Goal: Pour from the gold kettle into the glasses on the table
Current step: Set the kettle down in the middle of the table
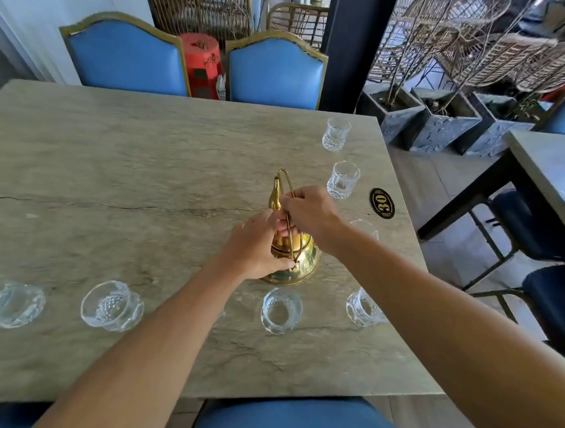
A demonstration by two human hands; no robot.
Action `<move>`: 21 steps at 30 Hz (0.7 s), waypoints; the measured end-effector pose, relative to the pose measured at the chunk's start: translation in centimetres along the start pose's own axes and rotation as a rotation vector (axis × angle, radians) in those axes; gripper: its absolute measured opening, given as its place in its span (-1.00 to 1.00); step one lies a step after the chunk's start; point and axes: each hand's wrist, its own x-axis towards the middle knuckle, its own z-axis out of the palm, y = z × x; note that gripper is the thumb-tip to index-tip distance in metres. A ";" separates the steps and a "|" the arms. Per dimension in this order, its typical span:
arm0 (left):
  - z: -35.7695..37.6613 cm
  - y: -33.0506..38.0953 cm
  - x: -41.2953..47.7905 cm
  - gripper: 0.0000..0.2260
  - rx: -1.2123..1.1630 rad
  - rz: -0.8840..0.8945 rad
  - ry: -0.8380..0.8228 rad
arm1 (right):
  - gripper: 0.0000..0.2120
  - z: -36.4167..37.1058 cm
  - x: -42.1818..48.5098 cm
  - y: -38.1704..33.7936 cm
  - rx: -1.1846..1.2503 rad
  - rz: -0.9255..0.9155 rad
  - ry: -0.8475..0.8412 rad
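The gold kettle [305, 258] stands upright on the stone table [114, 174], its spout pointing away from me. My left hand [257, 245] rests on the kettle's lid and near side. My right hand [310, 211] pinches the thin wire handle above the lid. Cut-glass tumblers ring the kettle: two at the far right [336, 133] [343, 180], one partly hidden behind my right wrist [366, 227], and several along the near edge [281, 311] [362, 309] [112, 305] [11, 304]. All look empty.
A black oval number plaque [382, 203] lies near the table's right edge. Two blue chairs [126, 58] [276, 72] stand at the far side, another blue seat [298, 421] below me. Stone planters [440, 123] and a second table [548, 173] are on the right.
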 end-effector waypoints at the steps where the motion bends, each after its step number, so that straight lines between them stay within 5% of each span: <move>1: 0.0 -0.3 0.0 -0.39 0.008 0.003 -0.005 | -0.75 0.3 0.1 0.0 0.007 0.000 0.002; 16: 0.1 -3.2 -0.1 -0.38 0.033 0.002 -0.058 | -0.77 3.1 1.9 0.9 0.023 0.055 -0.022; 21: 0.5 -3.7 -0.3 -0.24 0.002 -0.015 -0.070 | -0.78 3.7 2.0 1.3 0.025 0.055 -0.041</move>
